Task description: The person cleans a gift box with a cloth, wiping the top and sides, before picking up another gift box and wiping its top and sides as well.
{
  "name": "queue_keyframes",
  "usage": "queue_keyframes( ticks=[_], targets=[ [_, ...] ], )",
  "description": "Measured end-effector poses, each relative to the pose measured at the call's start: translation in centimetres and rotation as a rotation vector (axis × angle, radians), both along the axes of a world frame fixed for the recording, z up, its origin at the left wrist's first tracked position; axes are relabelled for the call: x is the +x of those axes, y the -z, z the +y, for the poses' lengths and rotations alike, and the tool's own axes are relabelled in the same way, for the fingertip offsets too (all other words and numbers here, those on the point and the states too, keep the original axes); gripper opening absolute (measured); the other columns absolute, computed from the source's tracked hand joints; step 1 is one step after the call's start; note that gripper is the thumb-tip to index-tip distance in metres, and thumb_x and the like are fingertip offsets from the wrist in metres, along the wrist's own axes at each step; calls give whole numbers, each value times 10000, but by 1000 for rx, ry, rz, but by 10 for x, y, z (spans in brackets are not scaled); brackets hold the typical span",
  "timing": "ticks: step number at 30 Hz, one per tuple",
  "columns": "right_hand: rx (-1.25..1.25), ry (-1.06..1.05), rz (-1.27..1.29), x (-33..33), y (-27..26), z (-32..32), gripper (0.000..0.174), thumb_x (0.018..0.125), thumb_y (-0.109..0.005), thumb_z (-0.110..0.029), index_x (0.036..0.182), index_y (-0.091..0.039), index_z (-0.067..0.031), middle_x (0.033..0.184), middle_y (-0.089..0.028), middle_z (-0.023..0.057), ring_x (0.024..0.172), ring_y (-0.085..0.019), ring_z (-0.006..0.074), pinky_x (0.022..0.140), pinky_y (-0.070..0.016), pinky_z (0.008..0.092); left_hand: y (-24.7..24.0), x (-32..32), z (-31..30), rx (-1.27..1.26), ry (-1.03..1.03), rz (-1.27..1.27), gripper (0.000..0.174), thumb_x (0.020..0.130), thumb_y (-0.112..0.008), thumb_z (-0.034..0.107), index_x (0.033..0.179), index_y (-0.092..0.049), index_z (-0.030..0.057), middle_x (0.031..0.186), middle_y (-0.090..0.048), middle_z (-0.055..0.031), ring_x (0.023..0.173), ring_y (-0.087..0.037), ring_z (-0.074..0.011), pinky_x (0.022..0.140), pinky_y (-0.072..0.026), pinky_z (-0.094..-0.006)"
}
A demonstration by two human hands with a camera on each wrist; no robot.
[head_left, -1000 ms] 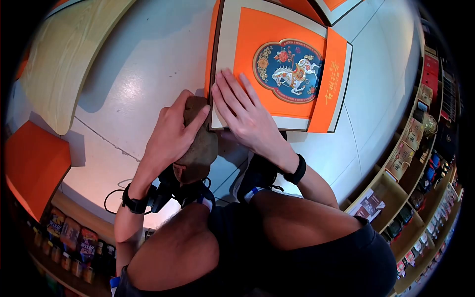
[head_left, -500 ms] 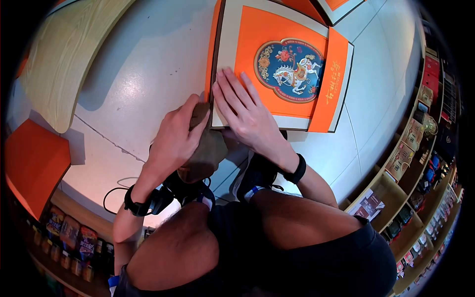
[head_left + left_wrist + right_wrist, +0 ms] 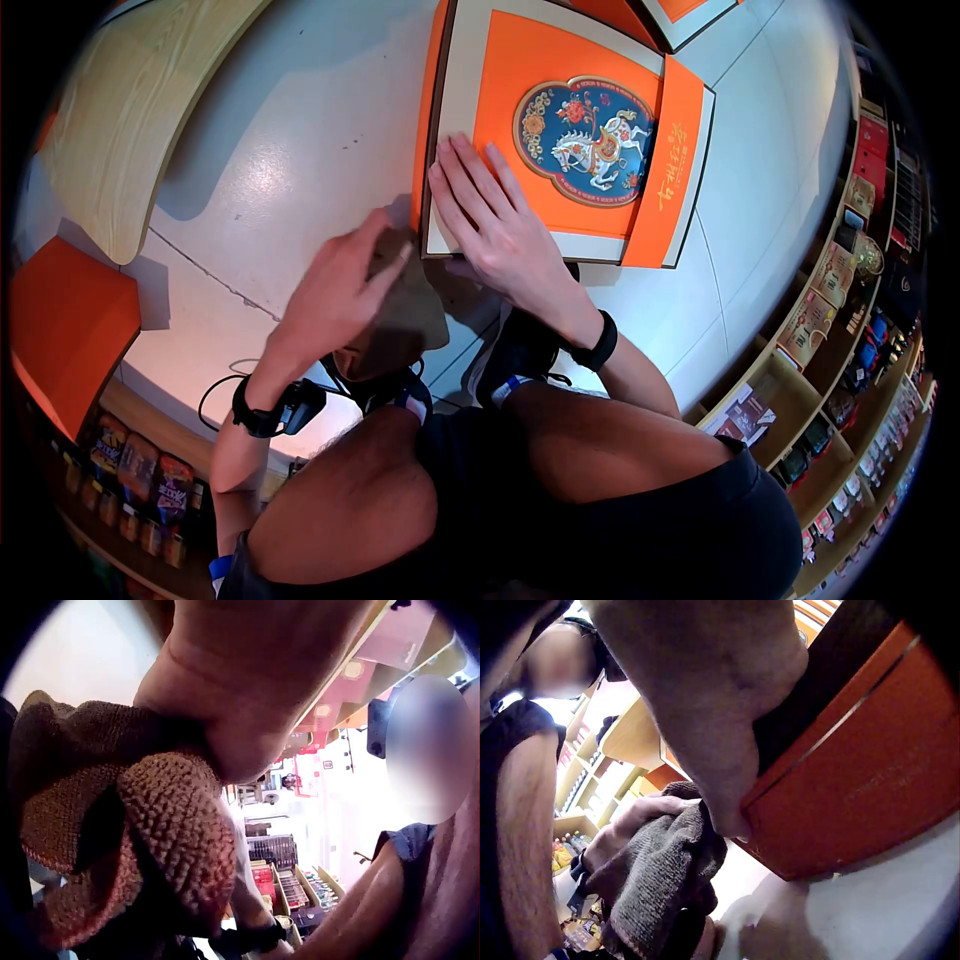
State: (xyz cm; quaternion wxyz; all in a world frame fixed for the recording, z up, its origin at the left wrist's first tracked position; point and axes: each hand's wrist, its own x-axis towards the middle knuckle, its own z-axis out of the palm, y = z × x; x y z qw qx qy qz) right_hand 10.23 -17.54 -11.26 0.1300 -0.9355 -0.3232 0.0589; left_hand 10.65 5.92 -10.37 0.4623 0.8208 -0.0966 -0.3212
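Observation:
My left hand (image 3: 340, 285) grips a brown knitted cloth (image 3: 412, 315), which hangs in folds just off the near left corner of an orange gift box (image 3: 505, 60). The left wrist view shows the coarse weave of the cloth (image 3: 176, 832) close up, below the hand. On the box lid, near its left edge, my right hand (image 3: 500, 235) lies flat with fingers straight. A blue emblem with a white horse decorates the lid. From the right wrist, the orange side of the box (image 3: 862, 765) is visible, with the cloth (image 3: 664, 870) beside its corner.
A second orange box (image 3: 680, 12) touches the far edge of the view. At left are a pale wooden board (image 3: 140, 110) and an orange panel (image 3: 75, 330). Shelves of goods (image 3: 820, 400) line the right side; packaged items stand at lower left. Light floor tiles surround the box.
My left hand has drawn the cloth downward and slightly left, away from the box's left side along its near corner. The right hand and the box have stayed in place.

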Motion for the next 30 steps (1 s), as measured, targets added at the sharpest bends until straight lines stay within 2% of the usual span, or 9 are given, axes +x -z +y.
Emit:
queue_keyframes(
  ticks=[1,3,5,8,10,16,20,22,30],
  targets=[
    [1,-3,31,-1,-1,-1,805,787,-748,-238,1477,-501,94,1607,-444,248,1541,-368,385,1291,-248,547,1,3,4,-1,0,0,235,1021,-645,156,1137,-518,-3,921,-689,-266,904,-670,-478,817,-524,-457],
    [-9,-6,26,0,-3,-1,767,810,-727,-221,1473,-506,95,1599,-453,249,1536,-376,386,1289,-254,546,6,16,13,-87,-220,-51,315,974,-670,166,1219,-534,24,1003,-717,-260,984,-696,-477,875,-541,-472],
    [-17,-14,17,0,-3,-1,730,833,-705,-203,1470,-510,96,1592,-462,251,1532,-384,388,1287,-260,545,8,30,15,-96,-325,-112,281,976,-661,153,1196,-536,31,1064,-724,-221,1019,-718,-386,910,-545,-412],
    [-48,-20,-48,1,0,0,645,870,-639,-140,1457,-522,101,1571,-484,255,1521,-403,389,1281,-273,544,13,46,1,-146,-419,-192,300,964,-697,146,1209,-569,29,1103,-731,-201,1030,-717,-365,917,-547,-404],
    [-37,-9,-48,1,-2,1,594,888,-585,-93,1446,-532,105,1556,-500,260,1514,-416,390,1277,-283,545,18,55,-9,-191,-372,-303,315,939,-734,102,1234,-646,34,1147,-727,-172,1044,-722,-347,928,-554,-395],
    [-38,-8,-32,0,0,1,620,875,-590,-101,1455,-523,105,1570,-483,261,1523,-402,391,1278,-275,548,21,67,-26,-195,-236,-431,359,888,-741,-29,1239,-728,46,1247,-707,-105,1128,-704,-292,993,-546,-366],
    [-9,3,-11,0,-1,2,632,865,-594,-106,1456,-521,104,1574,-479,260,1526,-397,389,1278,-274,550,23,61,-30,-182,-208,-411,427,874,-737,-47,1289,-720,49,1257,-704,-110,1145,-703,-292,1004,-544,-365],
    [-16,5,-17,0,-2,1,635,859,-597,-112,1452,-525,103,1572,-481,260,1526,-397,388,1277,-274,551,23,60,-29,-225,-206,-404,520,796,-693,-81,1300,-711,47,1262,-700,-150,1120,-702,-376,1000,-557,-399],
    [-18,-2,-13,0,0,1,631,857,-600,-120,1446,-533,96,1569,-484,258,1526,-396,390,1279,-269,552,15,61,-21,-161,-128,-401,551,798,-722,-77,1330,-706,66,1280,-735,-166,1133,-730,-342,994,-569,-377]
  ],
)
